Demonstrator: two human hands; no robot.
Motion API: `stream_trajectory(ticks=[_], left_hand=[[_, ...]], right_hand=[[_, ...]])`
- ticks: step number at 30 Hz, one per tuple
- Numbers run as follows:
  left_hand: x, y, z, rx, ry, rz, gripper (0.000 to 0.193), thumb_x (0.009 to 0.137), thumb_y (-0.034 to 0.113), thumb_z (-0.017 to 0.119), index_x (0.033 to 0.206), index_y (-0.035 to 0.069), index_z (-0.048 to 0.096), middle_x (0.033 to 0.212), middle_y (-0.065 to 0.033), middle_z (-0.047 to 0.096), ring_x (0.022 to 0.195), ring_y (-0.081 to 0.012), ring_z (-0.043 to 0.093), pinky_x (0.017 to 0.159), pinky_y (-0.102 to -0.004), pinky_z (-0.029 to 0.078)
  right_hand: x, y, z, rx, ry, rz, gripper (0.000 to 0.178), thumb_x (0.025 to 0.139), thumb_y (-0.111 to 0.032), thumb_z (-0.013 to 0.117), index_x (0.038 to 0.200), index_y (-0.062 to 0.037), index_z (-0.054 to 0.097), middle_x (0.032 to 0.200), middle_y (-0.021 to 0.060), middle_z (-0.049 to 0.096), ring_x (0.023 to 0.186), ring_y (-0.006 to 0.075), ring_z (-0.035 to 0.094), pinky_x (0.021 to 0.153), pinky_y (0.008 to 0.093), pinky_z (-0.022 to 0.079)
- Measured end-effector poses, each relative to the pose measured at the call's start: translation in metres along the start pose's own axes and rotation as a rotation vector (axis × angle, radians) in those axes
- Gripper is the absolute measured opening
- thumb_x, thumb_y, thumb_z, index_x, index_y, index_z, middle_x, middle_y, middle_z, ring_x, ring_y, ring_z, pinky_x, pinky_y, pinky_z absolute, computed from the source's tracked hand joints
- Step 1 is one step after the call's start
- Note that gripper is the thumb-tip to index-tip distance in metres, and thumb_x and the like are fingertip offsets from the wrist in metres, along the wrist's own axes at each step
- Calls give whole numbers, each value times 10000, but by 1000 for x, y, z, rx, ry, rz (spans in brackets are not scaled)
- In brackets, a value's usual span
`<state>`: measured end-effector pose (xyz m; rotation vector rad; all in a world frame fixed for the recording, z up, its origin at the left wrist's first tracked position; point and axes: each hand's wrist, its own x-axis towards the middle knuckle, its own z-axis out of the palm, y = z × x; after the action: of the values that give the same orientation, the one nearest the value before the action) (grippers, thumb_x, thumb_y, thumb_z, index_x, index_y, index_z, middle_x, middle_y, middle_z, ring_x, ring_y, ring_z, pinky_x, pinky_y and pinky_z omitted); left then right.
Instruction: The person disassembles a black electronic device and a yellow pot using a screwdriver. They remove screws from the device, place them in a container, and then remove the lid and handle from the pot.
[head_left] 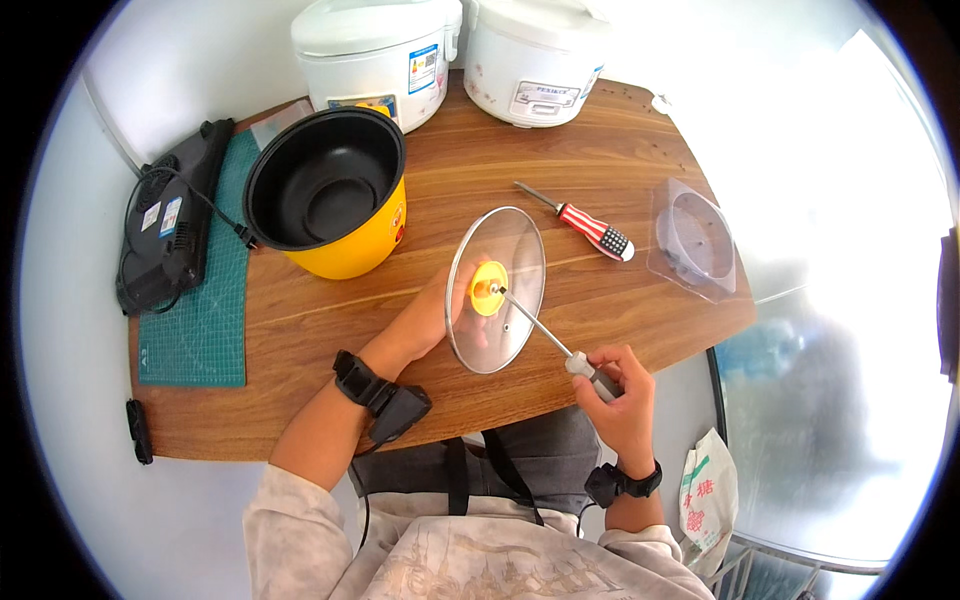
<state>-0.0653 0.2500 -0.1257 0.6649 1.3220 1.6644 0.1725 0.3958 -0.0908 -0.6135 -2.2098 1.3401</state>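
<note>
1. Our left hand (425, 322) is curled around the back of the glass lid (497, 290) and holds it up on its edge over the wooden table (300, 340).
2. The lid has a yellow knob (489, 288) in the middle.
3. Our right hand (615, 385) is closed tight on the grey screwdriver (560, 345). Its tip touches the knob.
4. A yellow pot (330, 195) with a black inside stands just to the left of the lid.
5. A red striped screwdriver (590, 226) lies on the table behind the lid.
6. Two white rice cookers (450, 55) stand at the back.
</note>
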Motion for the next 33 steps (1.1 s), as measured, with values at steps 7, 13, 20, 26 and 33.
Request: stream_trajectory(ticks=[7,13,20,26,33], left_hand=[[1,-1,-4,-53,-42,-21,400,1099,384,389,1318,65,491,1002,-82,598,866,-158,624,574,-313,599],[0,-1,1,-2,34,-25,409,1090,434,387,1141,71,570,896,-64,594,784,-144,612,532,-307,577],[4,-6,1,-22,52,-17,385,1097,398,375,1092,82,596,894,-50,603,764,-140,618,506,-287,553],[1,-9,-5,14,41,-19,379,1099,363,391,1247,57,559,1024,-75,615,868,-145,635,552,-286,576],[-4,-11,-1,102,89,16,490,1076,381,405,1384,0,434,1031,-125,606,601,-182,657,584,-304,572]], right_hand=[[1,-1,1,-39,3,-24,230,794,-30,757,987,-11,635,905,77,685,726,135,655,675,267,514],[2,-10,-12,-58,-18,-164,238,812,-24,743,1039,-7,674,983,69,656,745,126,626,650,261,497],[-1,-25,-19,443,-93,74,250,941,-127,661,1143,19,681,944,37,641,707,93,588,609,226,453],[4,-26,-17,129,-265,325,313,1020,-223,595,1199,15,691,702,-12,592,630,72,535,583,230,431],[14,-24,-22,-45,-245,171,278,990,-200,635,1173,-6,715,741,49,659,654,82,562,615,274,470]])
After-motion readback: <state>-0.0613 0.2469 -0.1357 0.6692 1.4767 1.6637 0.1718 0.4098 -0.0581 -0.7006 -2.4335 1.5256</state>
